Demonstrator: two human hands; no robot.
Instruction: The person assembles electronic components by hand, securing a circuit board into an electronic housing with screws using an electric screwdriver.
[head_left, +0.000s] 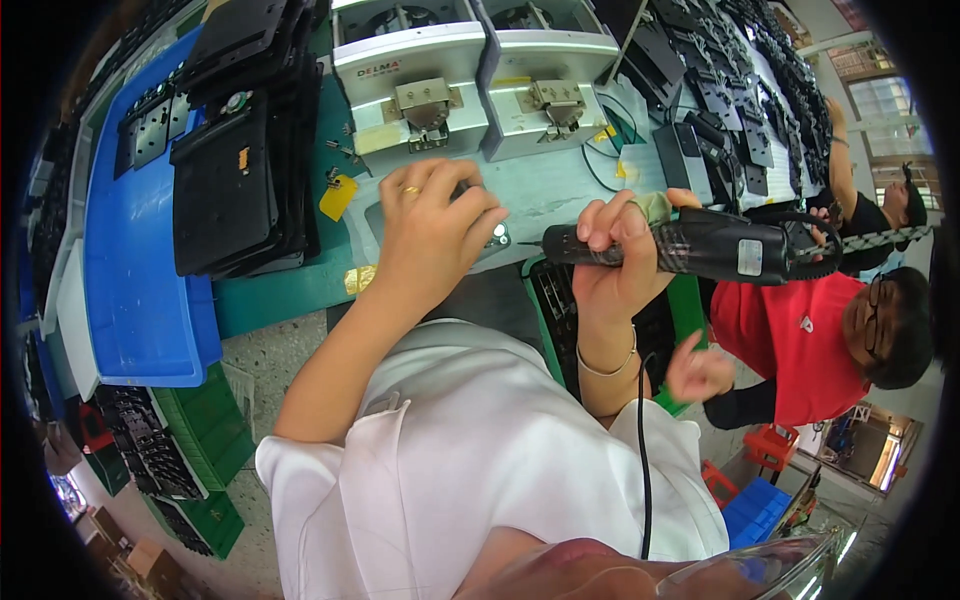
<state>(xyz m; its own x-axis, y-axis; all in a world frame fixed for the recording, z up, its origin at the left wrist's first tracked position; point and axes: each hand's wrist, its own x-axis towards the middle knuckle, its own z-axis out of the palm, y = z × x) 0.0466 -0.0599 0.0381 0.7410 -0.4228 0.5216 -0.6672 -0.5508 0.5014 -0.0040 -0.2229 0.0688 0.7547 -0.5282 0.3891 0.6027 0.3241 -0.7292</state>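
My right hand (622, 250) is wrapped round a black electric screwdriver (715, 247), held level above the bench's front edge. The tool's thin bit points left, toward my other hand. On the bench, my left hand (430, 225) has its fingers curled over a part that they mostly hide. Beside its fingertips shows a small dark piece with a silver round (498, 236). Just behind stand two grey metal feeder machines (408, 90), side by side. Loose screws (340, 150) and a yellow tag (338, 197) lie to the left of that hand.
Black flat panels (225, 200) are stacked at the left, next to a blue tray (130, 290). A green crate (686, 310) stands below the bench edge. Black parts (720, 90) fill the far right. A person in red (785, 340) is close on the right, one hand reaching out.
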